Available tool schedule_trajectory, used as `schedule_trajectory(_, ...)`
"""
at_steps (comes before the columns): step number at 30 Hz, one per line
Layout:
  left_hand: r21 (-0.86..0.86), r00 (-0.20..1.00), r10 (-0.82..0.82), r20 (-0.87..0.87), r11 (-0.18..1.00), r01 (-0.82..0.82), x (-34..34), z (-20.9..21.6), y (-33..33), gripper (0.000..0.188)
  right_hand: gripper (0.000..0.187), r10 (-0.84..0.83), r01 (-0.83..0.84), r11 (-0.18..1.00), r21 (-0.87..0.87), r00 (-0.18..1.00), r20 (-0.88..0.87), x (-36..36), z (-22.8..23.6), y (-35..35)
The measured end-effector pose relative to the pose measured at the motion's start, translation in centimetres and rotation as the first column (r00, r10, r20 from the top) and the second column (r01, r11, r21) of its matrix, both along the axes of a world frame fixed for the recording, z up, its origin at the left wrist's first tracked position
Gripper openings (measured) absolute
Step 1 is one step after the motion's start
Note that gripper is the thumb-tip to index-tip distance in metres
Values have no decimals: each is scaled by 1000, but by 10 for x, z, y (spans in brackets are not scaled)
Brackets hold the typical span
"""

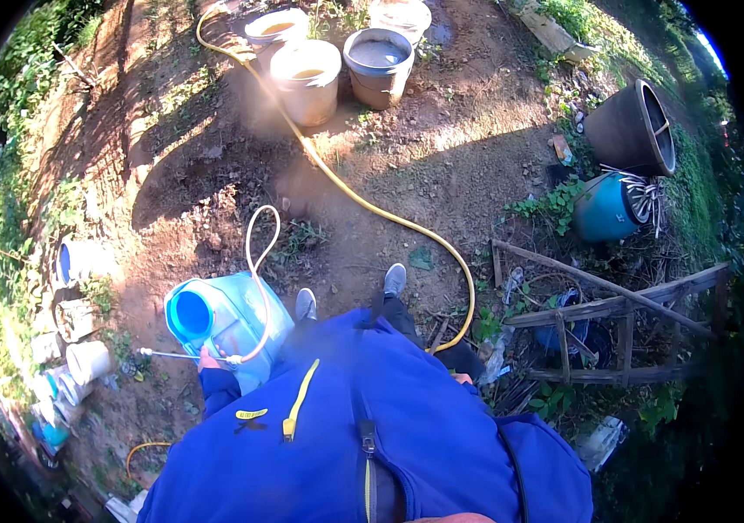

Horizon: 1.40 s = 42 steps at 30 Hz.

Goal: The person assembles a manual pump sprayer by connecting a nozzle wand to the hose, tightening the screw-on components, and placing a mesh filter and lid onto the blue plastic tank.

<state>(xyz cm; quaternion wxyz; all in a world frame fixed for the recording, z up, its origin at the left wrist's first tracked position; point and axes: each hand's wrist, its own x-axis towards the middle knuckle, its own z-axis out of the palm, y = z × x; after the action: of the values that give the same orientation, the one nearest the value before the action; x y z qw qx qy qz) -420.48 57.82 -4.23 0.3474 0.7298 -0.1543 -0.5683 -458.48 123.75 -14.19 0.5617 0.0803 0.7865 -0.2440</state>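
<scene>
At the left of my body, my left hand (208,359) is closed around a thin spray wand (167,354), beside the rim of a light blue plastic sprayer tank (250,305). The tank leans at my left leg, and its round mouth is uncovered. A pale thin hose (250,228) loops up from the wand's handle above the tank. Only a sliver of my right hand (462,378) shows at the right edge of my blue jacket; its fingers are hidden. Close to it, a yellow hose (407,224) runs down to my right leg.
Several buckets (307,83) stand on the dirt ahead, the yellow hose passing beside them. To the right are a black tub (625,131), a teal barrel (603,209) holding thin sticks, and a wooden frame (625,305). Pale buckets (89,362) and litter lie at left.
</scene>
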Motion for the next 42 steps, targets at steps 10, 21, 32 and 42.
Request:
schedule_trajectory(10,-42,991,92,-98,994,-96,-159,26,60,27,17,477,-401,872,280,568,-670,-479,62,-59)
schedule_trajectory(21,84,976,203,-84,977,-196,-232,1,80,27,23,281,-421,896,-142,784,-553,-535,104,-353)
schedule_trajectory(32,195,997,34,66,980,-47,-273,-56,138,34,22,601,-606,790,96,733,-317,-622,10,-177)
schedule_trajectory(42,262,933,240,268,914,-310,-267,-31,186,40,23,954,-933,263,247,214,-209,-622,99,-327)
